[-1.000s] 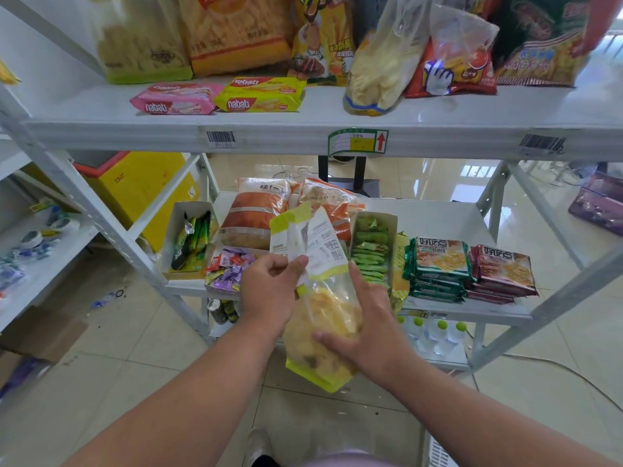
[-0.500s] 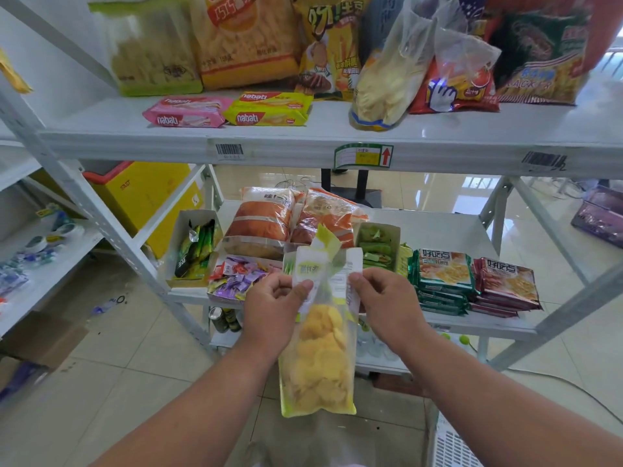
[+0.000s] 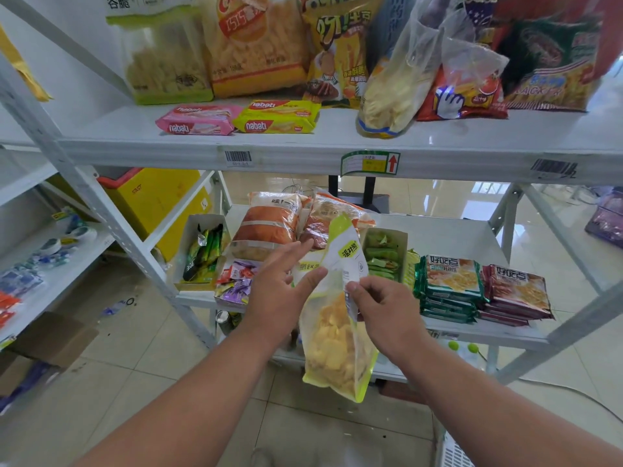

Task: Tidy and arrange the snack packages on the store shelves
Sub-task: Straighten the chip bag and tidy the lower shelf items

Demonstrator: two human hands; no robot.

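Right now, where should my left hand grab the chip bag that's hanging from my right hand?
Probably the flat folded top of the chip bag, from its left side. The right hand pinches the right edge near the top, so the bag hangs tilted with chips bulging low. The open left hand is already beside that flat upper part.

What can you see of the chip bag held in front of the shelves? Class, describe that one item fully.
The chip bag is a clear, glossy plastic pouch with lime-green edges and a white and green printed top bearing a label. Yellow chips fill its lower half. It hangs roughly upright in the air, its base tilted slightly right, in front of the lower shelf. The right hand pinches its upper right edge; the left hand, fingers straight, lies against its upper left with the thumb on the bag. Its top flap is folded and creased.
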